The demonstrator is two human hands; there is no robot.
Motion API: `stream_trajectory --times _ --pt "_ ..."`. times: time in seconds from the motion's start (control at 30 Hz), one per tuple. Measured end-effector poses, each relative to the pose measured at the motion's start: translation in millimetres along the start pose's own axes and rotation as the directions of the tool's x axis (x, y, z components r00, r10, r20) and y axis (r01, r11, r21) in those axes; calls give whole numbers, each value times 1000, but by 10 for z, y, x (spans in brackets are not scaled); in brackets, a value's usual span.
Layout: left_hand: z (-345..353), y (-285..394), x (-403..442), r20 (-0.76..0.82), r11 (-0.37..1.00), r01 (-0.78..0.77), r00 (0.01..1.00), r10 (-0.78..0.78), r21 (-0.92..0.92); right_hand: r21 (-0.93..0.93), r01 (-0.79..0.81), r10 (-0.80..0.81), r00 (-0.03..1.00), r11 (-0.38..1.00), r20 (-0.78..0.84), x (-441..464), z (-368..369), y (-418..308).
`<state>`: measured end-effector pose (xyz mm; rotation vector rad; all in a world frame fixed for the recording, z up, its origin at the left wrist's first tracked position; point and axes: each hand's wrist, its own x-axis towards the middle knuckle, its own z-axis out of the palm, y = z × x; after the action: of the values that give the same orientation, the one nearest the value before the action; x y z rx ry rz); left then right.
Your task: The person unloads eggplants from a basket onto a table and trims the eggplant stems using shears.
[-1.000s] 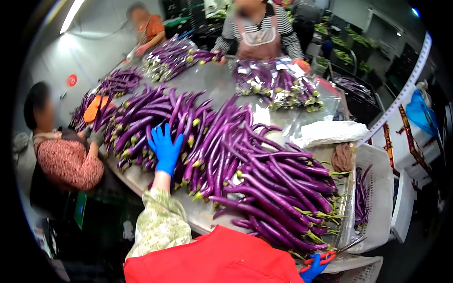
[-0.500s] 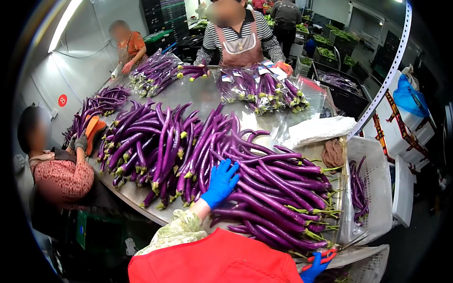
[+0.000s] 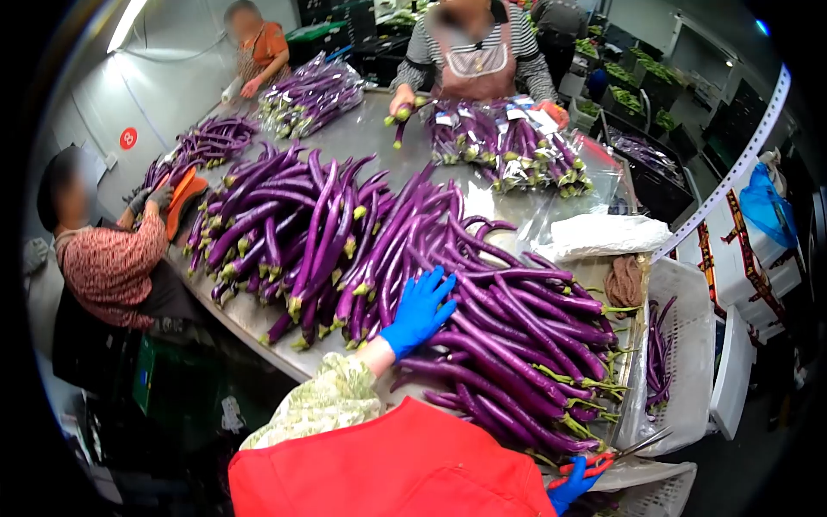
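Observation:
My left hand (image 3: 418, 312), in a blue glove, lies with fingers spread on a heap of long purple eggplants (image 3: 517, 323). The stems of these eggplants mostly point right, towards the table edge. At the lower right, my right hand (image 3: 573, 488), also blue-gloved, is closed around the red handles of a pair of scissors (image 3: 603, 463). The scissor blades point up and right, near the lowest stems, and look slightly parted. Another big pile of eggplants (image 3: 297, 228) spreads over the table to the left of my left hand.
A white crate (image 3: 680, 345) with a few eggplants stands right of the table, another crate (image 3: 668, 495) below it. Bagged eggplants (image 3: 508, 142) lie across the metal table (image 3: 379, 125). A person (image 3: 474, 60) stands opposite; a person (image 3: 112, 267) at left holds something orange.
My view has shifted, so the table sits a little further right and higher. My hands keep their places on the eggplants and scissors. The person opposite has drawn some eggplants towards the bagged ones.

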<state>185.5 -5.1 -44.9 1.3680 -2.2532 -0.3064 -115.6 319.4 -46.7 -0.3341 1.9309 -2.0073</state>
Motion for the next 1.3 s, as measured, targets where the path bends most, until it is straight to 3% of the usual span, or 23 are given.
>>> stream_trajectory --times 0.2,0.33,0.6,0.73,0.87,0.93,1.07,1.13,1.3 --pt "13 -2 -6 54 998 44 997 -46 35 -123 -9 14 999 992 45 -13 2 -84" --pt "35 -2 -12 -40 999 6 999 -5 32 -118 -6 11 999 993 41 -16 20 -110" --pt "35 -1 0 -9 999 31 999 -31 40 -86 67 -58 993 994 105 92 -99 77" --pt "101 -32 0 -69 999 28 997 -25 46 -85 16 -16 1000 996 -4 -120 204 -235" --pt "27 -40 -7 -16 997 35 999 -36 -71 -175 22 -5 995 984 98 -19 55 -166" --pt "91 -65 -40 -41 998 39 998 -41 -45 -181 -10 15 1000 983 26 -340 393 -536" --pt "124 -135 -30 25 988 28 999 -24 -154 -318 80 -65 996 945 58 -52 157 -207" --pt "-20 -105 -135 10 941 35 999 -34 -337 -348 126 -110 992 929 67 -7 179 -159" --pt "-535 -98 -702 -229 881 -162 971 63 -444 -396 183 -170 983 900 68 50 164 -148"
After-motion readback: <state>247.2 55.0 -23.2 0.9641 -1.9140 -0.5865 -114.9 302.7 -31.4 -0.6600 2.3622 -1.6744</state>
